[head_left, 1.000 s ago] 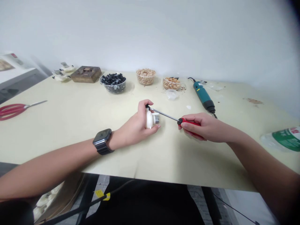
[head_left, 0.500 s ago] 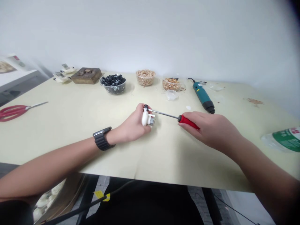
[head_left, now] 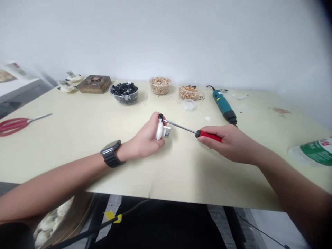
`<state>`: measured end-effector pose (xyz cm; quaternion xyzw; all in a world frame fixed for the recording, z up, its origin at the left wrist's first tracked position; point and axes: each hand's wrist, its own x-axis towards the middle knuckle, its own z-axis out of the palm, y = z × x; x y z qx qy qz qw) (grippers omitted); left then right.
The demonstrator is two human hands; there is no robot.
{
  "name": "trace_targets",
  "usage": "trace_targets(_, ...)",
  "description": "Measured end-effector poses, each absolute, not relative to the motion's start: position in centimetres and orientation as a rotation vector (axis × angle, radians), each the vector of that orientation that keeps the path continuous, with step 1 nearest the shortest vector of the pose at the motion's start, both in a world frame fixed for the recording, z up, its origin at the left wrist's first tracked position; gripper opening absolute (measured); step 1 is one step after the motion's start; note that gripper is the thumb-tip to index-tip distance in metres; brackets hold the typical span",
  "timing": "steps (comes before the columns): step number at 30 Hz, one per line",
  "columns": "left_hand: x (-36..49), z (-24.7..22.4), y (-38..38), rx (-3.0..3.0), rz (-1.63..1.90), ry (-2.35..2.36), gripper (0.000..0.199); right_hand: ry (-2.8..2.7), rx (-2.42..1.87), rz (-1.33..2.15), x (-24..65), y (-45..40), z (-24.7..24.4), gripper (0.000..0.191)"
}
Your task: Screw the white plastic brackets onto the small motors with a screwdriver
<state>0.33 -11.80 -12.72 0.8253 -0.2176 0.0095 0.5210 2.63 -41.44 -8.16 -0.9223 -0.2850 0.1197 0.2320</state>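
Note:
My left hand [head_left: 149,138] is closed around a small white plastic part [head_left: 160,130] with a grey piece on its side. A little black clip [head_left: 160,117] sits at the top of that part, by my fingertips. In my right hand [head_left: 228,141] is a screwdriver [head_left: 209,136] with a red handle, gripped between thumb and fingers. Its metal shaft slants up to the left, and the tip meets the black clip. The exact point of contact is too small to make out.
Along the back stand a brown box [head_left: 94,84], a tub of black pieces [head_left: 124,94] and two tubs of small tan pieces [head_left: 160,85]. A teal power tool [head_left: 223,105] lies right of them. Red-handled scissors [head_left: 15,126] lie left, a bottle [head_left: 315,152] right.
The fingers of my right hand have shifted around the screwdriver handle, and the wrist has turned. The white part tilts slightly in my left hand. The screwdriver tip stays at the black clip.

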Motion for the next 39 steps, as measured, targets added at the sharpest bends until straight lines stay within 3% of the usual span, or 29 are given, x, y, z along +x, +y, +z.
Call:
trace_targets(6, 0.3, -12.4, -11.8, 2.004, 0.032, -0.582, 0.052, -0.643, -2.293, 0.684, 3.3, -41.5, -8.2, 0.046)
trace_targets(24, 0.5, -12.3, -11.6, 2.045, 0.060, -0.636, 0.053, -0.519, -2.028, 0.958, 4.3, -42.0, -8.7, 0.053)
trace_targets(33, 1.4, -13.2, -11.9, 1.718, -0.054, -0.453, 0.046, -0.501, -2.105, 0.791, 4.5, -42.2, -8.9, 0.044)
trace_targets(39, 3.1, -12.8, -10.7, 1.466, -0.063, -0.296, 0.055, -0.490, -2.113, 0.631, 4.5, -42.3, -9.0, 0.047)
